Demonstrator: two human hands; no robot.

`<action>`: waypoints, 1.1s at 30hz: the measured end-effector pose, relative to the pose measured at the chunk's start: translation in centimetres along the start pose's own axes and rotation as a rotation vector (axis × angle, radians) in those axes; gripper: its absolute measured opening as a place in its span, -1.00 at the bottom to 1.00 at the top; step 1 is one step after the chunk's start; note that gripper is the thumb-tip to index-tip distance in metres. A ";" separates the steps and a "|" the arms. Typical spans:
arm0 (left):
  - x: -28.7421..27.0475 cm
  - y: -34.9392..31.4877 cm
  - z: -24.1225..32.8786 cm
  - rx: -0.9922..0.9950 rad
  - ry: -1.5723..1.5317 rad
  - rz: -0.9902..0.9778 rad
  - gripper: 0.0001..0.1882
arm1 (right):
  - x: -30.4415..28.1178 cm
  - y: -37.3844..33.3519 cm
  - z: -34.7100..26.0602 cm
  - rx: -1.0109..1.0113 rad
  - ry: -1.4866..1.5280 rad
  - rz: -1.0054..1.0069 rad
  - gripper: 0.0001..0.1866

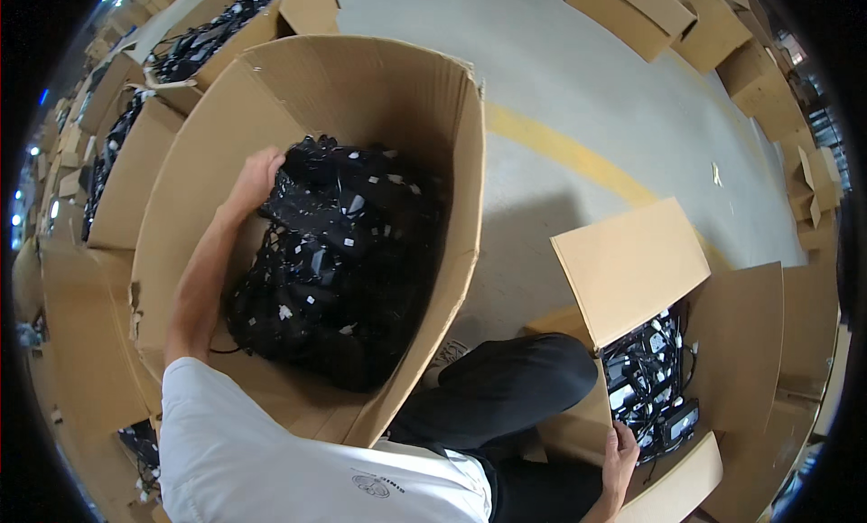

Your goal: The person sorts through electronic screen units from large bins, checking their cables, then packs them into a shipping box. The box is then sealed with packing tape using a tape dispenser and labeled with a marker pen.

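Note:
A tall cardboard box (470, 189) stands in front of me on the left, holding a large tangled black heap of cables (361, 252) with small white pieces showing among them. My left hand (260, 178) reaches into it, fingers closed on the heap's far left edge; the fingertips are partly hidden. To my lower right is a smaller cardboard box (582, 415) with its flaps raised. Black power adapters (655, 369) with cords fill it. My right hand (619, 458) is at this box's near rim, beside the adapters, with its fingers curled over the edge.
More open boxes with black cables (212, 35) line the left side. Cardboard boxes (632, 13) stand along the far right. A yellow line (578, 153) crosses the grey floor (533, 89). My bent knee (551, 369) lies between the two near boxes.

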State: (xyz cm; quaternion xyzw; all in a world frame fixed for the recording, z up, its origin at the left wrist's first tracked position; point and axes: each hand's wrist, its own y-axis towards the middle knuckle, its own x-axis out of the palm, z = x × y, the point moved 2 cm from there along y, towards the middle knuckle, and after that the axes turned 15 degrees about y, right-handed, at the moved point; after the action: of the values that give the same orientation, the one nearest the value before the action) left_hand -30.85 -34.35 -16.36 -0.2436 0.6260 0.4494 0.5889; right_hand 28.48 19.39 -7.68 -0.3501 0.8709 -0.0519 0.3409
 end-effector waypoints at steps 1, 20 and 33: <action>-3.2 1.2 1.9 -0.015 -0.070 -0.014 -0.80 | 0.2 0.3 0.0 -0.028 0.008 -0.014 -0.73; -13.8 5.6 30.6 0.049 -1.132 0.059 -0.61 | 10.0 -1.2 -19.4 -0.241 1.323 -0.155 -0.49; 13.8 2.7 14.6 0.091 0.133 -0.302 -0.85 | 0.2 -2.8 -3.1 -0.063 1.224 0.275 -0.65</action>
State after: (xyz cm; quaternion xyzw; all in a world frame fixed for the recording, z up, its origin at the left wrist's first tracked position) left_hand -28.14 -17.53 -27.39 -0.3370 0.6396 0.3098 0.6176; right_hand 28.06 16.70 -4.51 -0.1515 0.9466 -0.1730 -0.2262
